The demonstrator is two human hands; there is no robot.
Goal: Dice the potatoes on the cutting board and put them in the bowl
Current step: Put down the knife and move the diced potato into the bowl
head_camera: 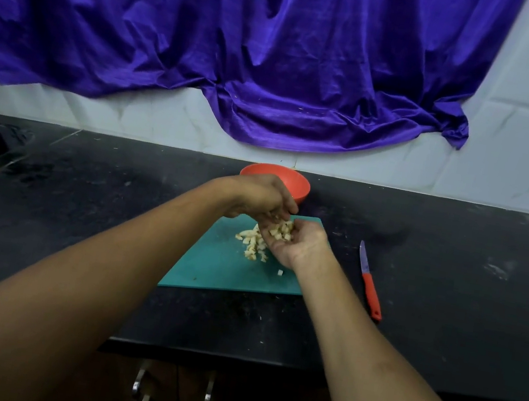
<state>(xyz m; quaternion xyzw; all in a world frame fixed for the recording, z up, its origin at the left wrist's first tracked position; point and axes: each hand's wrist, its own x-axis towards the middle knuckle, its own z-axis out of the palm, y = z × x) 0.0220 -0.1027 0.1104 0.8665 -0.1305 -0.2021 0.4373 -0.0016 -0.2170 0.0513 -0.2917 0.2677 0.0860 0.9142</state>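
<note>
— What takes up most of the room from where you stand?

— A purple cloth (246, 41) hanging over the white tiled wall (523, 154), at twelve o'clock. Under it runs the black counter (451, 282).

— And on the counter?

— A teal cutting board (221, 269) lies flat in the middle. The orange bowl (296, 184) stands at the board's twelve o'clock, just beyond its far edge. I can't see into it from here.

— The hands?

— Both are over the far half of the board. The right hand (297, 243) is turned palm up and cupped, its fingers curled up around a handful of dice (282, 231). The left hand (257, 195) reaches in from nine o'clock, knuckles up, with its fingers bent down so the tips meet that handful. Whether it is pinching any pieces, I can't tell.

— Where's the knife?

— The knife (370, 286) lies on the counter at the board's three o'clock, apart from it. Nobody is holding it. It has a red handle, and the blade points to twelve.

— What about the rest of the potato?

— A loose pile of potato dice (252, 245) sits on the board just at nine o'clock of the right hand. One stray cube (280, 272) lies by the right wrist, at the pile's five o'clock.
</note>
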